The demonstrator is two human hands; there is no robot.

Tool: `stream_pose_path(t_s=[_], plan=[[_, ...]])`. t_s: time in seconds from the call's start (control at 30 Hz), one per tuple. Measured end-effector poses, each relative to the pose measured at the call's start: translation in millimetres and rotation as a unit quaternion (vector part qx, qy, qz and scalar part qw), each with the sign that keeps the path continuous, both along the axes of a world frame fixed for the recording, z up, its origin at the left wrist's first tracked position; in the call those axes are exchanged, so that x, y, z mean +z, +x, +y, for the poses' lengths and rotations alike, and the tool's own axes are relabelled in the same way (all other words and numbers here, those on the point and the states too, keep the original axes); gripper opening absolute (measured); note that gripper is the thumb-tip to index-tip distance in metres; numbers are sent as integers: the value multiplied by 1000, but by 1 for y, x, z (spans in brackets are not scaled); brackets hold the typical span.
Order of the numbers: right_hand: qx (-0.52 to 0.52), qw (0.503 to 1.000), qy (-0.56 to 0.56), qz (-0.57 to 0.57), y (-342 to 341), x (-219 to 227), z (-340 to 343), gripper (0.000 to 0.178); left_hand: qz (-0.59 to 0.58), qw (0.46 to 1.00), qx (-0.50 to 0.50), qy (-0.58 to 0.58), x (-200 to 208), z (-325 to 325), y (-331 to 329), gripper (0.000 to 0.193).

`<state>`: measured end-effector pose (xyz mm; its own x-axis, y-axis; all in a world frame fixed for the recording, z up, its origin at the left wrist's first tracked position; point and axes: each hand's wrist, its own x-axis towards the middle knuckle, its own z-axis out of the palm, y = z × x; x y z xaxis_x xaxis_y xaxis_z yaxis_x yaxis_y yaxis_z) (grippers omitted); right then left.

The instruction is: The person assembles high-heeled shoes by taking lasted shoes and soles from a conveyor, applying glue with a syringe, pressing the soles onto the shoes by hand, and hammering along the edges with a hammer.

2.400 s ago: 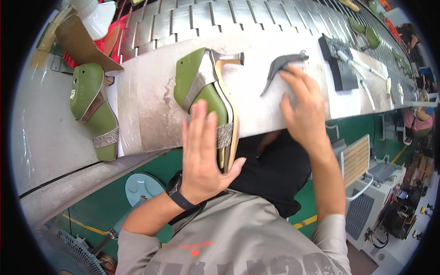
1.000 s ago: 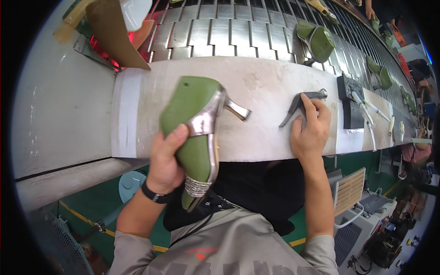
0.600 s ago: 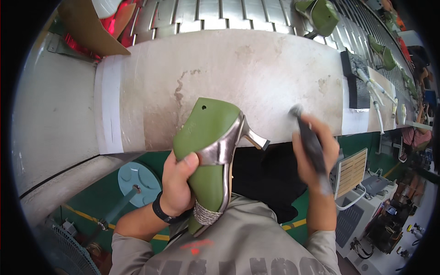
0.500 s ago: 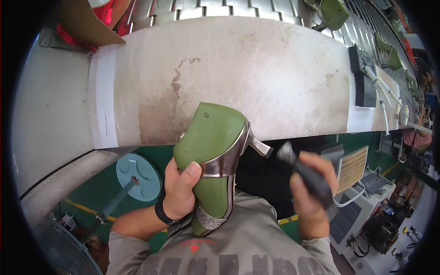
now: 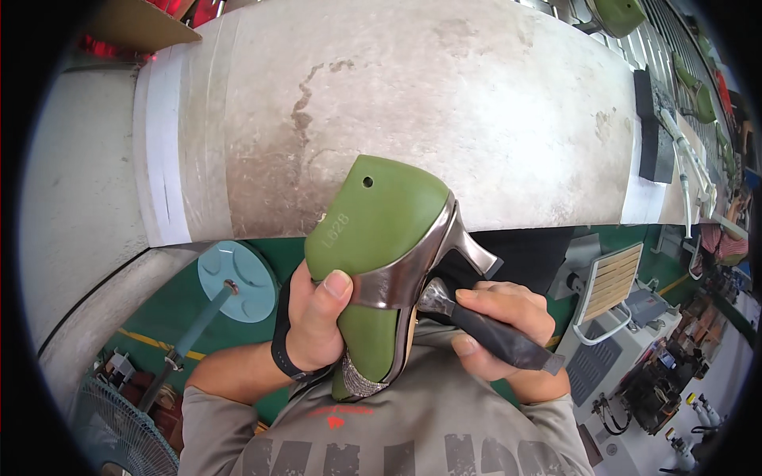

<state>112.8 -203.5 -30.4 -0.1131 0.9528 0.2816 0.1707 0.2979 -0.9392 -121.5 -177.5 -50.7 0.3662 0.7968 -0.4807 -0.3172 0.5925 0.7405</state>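
My left hand (image 5: pixel 316 321) grips a bronze high-heeled shoe (image 5: pixel 387 287) fitted over a green shoe last (image 5: pixel 385 208). My thumb lies on the bronze upper, and the fingers pass out of sight behind it. Sole side and heel (image 5: pixel 475 252) face right; a glittery band (image 5: pixel 363 379) crosses the toe end near my shirt. In my right hand (image 5: pixel 508 325) is a short tool with a dark handle (image 5: pixel 504 337) and a worn metal head (image 5: pixel 434 298). Its head sits at the sole edge below the heel, apparently touching; its exact kind I cannot tell.
A stained pale worktable (image 5: pixel 444 103) lies ahead, with a black block (image 5: pixel 655 127) and white brushes or tubes (image 5: pixel 689 159) at its right end. More green lasts (image 5: pixel 617 16) stand on the conveyor beyond. A blue round-based stand (image 5: pixel 238 282) and a fan (image 5: pixel 127 432) are at left.
My right hand has brought the dark-handled tool left to the shoe's sole edge. The shoe has shifted slightly right in my left hand's hold, and the view has tilted a little.
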Motion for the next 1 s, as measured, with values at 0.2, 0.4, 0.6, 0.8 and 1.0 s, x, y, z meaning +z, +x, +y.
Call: stream_pose_path(t_s=[0.2,0.4,0.6,0.8,1.0], plan=[[52,998,21,-29,6,11,17,45,-7,1000,-9,-17,-7,0,-9,78],[125,985,-20,-122,15,44,49,40,9,1000,-5,1,2,5,2,78],[88,975,-144,-143,8,58,42,33,-46,999,16,12,9,11,3,61],[-22,996,-30,-86,2,20,6,36,-15,999,-32,-8,12,8,5,73],[-12,995,16,-93,3,12,11,41,18,1000,-16,12,1,4,3,75]])
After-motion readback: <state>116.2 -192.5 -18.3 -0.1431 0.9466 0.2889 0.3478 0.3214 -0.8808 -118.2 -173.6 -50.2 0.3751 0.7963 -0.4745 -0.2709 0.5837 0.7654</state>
